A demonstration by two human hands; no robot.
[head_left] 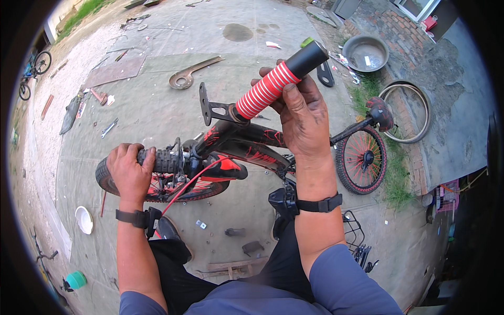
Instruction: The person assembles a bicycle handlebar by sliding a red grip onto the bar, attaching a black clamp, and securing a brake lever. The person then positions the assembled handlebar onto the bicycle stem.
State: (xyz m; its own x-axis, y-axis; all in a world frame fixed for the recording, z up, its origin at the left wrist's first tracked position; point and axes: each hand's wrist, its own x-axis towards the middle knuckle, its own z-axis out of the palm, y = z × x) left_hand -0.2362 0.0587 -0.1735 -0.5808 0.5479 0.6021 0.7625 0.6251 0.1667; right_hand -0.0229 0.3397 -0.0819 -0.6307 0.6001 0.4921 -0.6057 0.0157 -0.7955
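Observation:
A small black-and-red bicycle (247,142) stands before me. My left hand (128,170) is closed over the knobby black front tire (161,160). My right hand (304,113) grips a red tube with white stripes (266,89), thumb on the near side and fingers behind it. The tube slants up to the right from the front of the frame and ends in a thick black top (308,59). Beside its lower end sits a black bracket with holes (207,105). A red cable (185,188) hangs between the front wheel and my left wrist.
Beyond the bicycle lie a rusty chain guard (184,79) and a wrench (109,128). To the right are a rear wheel with red spokes (362,159), a metal basin (366,53) and a bare tire (420,113). A white bowl (84,219) is at left; small parts lie near my feet.

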